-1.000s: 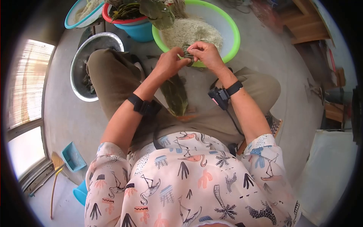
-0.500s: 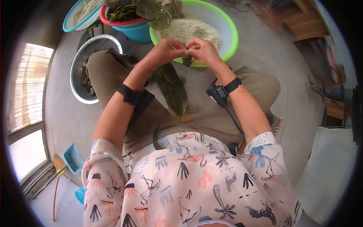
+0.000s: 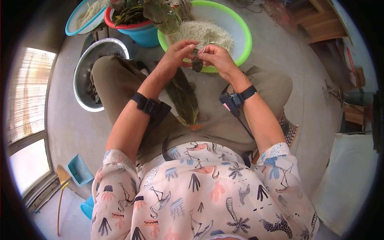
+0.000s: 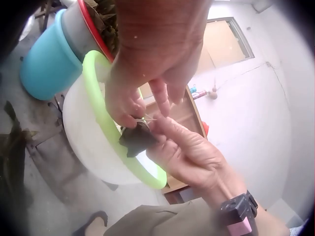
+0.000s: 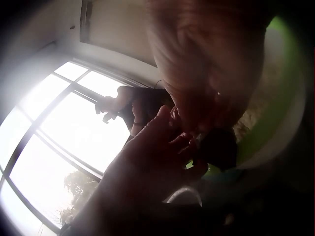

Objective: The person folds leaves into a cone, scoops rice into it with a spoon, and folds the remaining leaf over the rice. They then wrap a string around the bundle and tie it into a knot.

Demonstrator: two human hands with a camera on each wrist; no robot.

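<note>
Both hands meet in front of the rice basin around a small dark-green leaf-wrapped rice dumpling, bound with thin pale string. My right hand holds the dumpling at its side, thumb and fingertips pressed together. On the other side, the left hand has its thumb and a finger pinching the string close to the bundle, its other fingers loosely bent. In the left wrist view the dumpling's pointed end hangs below the fingers. The right wrist view is dim, with the right hand covering much of the bundle.
White rice fills part of the green-rimmed basin. Left of it stand a red-rimmed tub of leaves, a blue-rimmed basin and a metal basin. Long leaves lie between the knees.
The left hand swung out left of the dumpling with its back raised, then returned close to the bundle with fingers lower. The right hand stayed nearly in place, holding the dumpling.
</note>
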